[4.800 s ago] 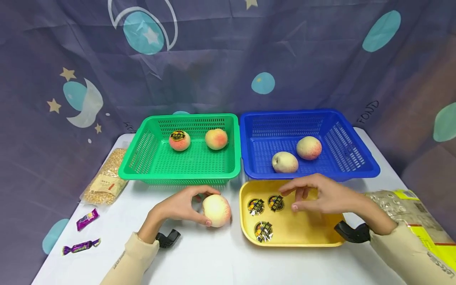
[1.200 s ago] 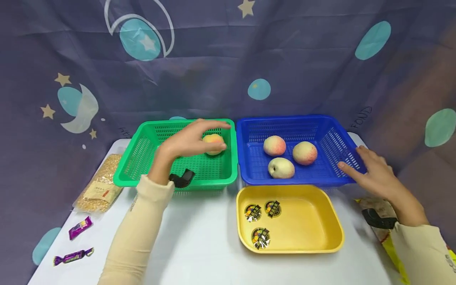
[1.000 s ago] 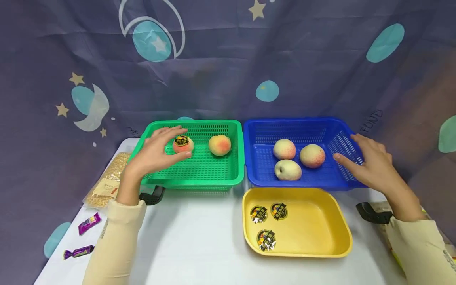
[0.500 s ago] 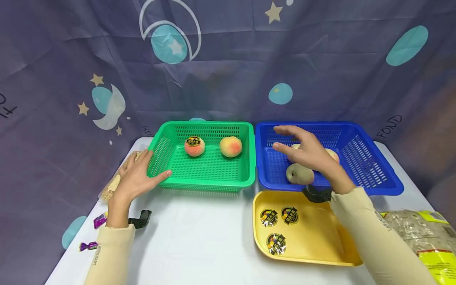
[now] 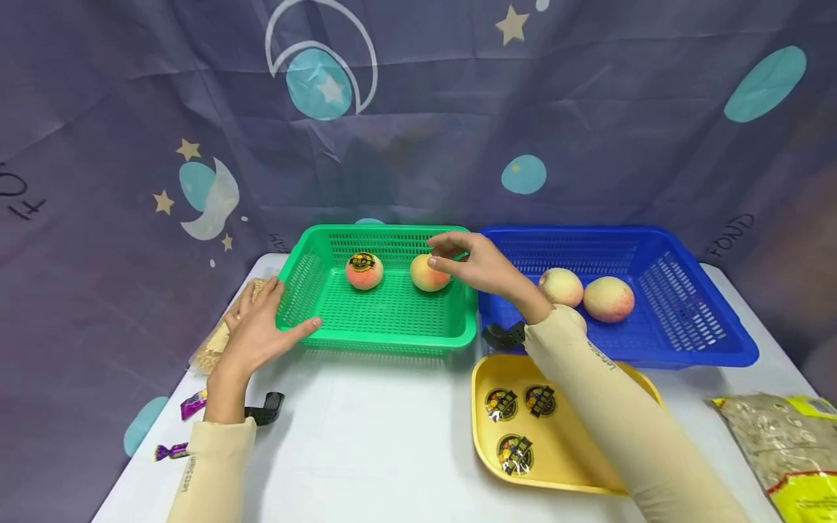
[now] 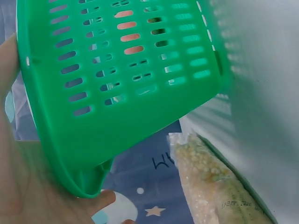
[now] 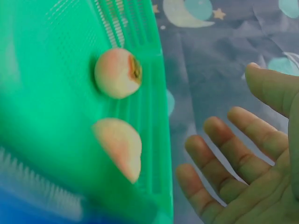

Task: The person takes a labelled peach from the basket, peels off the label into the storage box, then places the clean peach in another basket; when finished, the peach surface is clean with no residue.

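Note:
My left hand (image 5: 255,334) is at the left end of the green basket (image 5: 375,340), its thumb by the front rim and its fingers spread along the outer side. In the left wrist view, the basket's slotted end wall (image 6: 126,93) rises beside that palm. My right hand (image 5: 484,265) hovers over the basket's right end, fingers loosely bent and holding nothing. It overlaps a peach (image 5: 426,277) in the head view; the right wrist view shows its fingers (image 7: 229,144) spread outside the rim. Another peach (image 5: 364,278), bearing a black-gold sticker, lies left of it.
A blue basket (image 5: 693,357) with three pale peaches (image 5: 609,299) stands on the right. In front, a yellow tray (image 5: 562,443) holds three round stickers (image 5: 515,455), partly under my right sleeve. Bagged grain (image 5: 212,345) and purple candies (image 5: 171,452) lie left, another bag (image 5: 785,443) right.
The peach my left hand held on the table is now in the blue basket. My left hand has gone to the green basket's left end; my right hand has swung left from the blue basket.

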`<state>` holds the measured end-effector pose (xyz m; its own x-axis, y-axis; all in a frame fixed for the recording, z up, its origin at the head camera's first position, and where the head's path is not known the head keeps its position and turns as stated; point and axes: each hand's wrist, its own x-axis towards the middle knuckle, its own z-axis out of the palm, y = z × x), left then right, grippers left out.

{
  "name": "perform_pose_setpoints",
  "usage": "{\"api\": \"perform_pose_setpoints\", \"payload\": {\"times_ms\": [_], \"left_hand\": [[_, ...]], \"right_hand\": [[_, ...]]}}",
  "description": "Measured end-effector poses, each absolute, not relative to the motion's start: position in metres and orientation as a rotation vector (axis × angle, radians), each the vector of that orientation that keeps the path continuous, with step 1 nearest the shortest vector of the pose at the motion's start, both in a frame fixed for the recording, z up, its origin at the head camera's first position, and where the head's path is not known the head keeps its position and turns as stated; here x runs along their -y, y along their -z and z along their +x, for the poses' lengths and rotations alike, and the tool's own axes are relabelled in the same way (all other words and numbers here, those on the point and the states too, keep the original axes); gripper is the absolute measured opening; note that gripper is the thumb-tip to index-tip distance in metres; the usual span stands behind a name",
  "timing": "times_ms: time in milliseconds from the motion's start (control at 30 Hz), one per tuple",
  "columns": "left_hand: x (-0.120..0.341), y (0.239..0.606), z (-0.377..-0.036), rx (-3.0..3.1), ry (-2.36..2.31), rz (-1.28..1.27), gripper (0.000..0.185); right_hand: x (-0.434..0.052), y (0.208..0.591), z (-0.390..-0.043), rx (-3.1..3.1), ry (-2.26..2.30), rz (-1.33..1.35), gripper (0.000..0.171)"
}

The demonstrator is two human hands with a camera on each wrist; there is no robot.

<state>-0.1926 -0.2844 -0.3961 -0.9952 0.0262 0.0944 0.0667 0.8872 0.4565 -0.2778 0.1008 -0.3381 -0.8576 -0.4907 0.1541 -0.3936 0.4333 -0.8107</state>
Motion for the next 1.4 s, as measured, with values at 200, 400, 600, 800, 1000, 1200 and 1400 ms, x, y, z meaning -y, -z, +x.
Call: {"api": "perform_pose_setpoints", "payload": {"times_ms": [200,400,600,800,1000,1200,1400], "left_hand": [[0.282,0.397,-0.193,2.957,0.738,-0.063,0.111],[0.283,0.4,-0.19,2.957,0.762,-0.045,0.109],[0.286,0.402,-0.185,2.977,0.768,-0.021,0.11],[0.287,0.4,-0.185,2.982,0.775,-0.024,0.11],[0.287,0.399,-0.187,2.983,0.787,-0.027,0.109],[0.284,0.398,-0.189,2.977,0.792,-0.033,0.109],[0.282,0.396,-0.19,2.979,0.778,-0.051,0.109]], "right_hand": [[-0.071,0.337,-0.291,-2.522,1.462,-0.79,0.038],[-0.037,0.351,-0.305,-2.433,1.58,-0.753,0.037],[-0.009,0.37,-0.31,-2.341,1.656,-0.696,0.036],[0.009,0.379,-0.317,-2.377,1.653,-0.687,0.039],[0.019,0.385,-0.329,-2.456,1.486,-0.698,0.049],[0.022,0.39,-0.337,-2.489,1.348,-0.637,0.061],[0.03,0.4,-0.344,-2.498,1.266,-0.629,0.073]]}}
